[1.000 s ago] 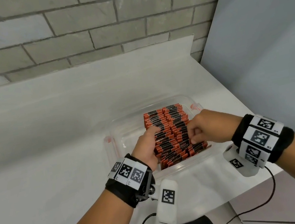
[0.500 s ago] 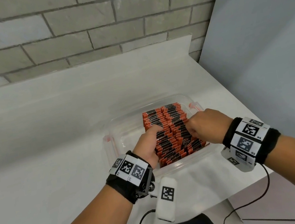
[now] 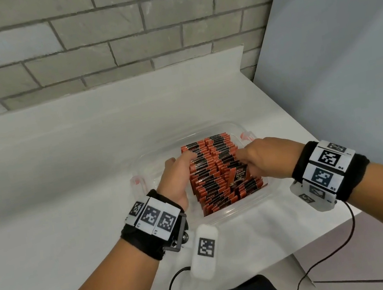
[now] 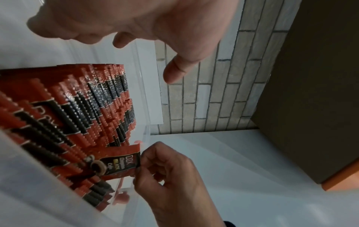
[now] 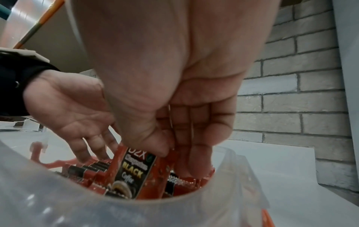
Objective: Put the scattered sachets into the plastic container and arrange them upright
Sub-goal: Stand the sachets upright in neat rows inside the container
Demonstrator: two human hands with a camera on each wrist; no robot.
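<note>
only the right wrist view shows the label of the raised sachet (image 5: 134, 170) — "black coffee". the right hand (image 3: 262, 158) pinches it above the packed sachets (image 3: 210, 167) in the plastic container (image 3: 244, 208); the left hand (image 3: 177, 175), fingers relaxed, rests on them.

The plastic container (image 3: 258, 199) sits on the counter (image 3: 66, 191) near its right edge, before the brick wall (image 3: 117, 43); sachets (image 3: 204, 168) stand packed inside (two rows side by side).

Red-black sachets (image 3: 210, 167) upright in clear plastic container (image 3: 232, 214)
</note>
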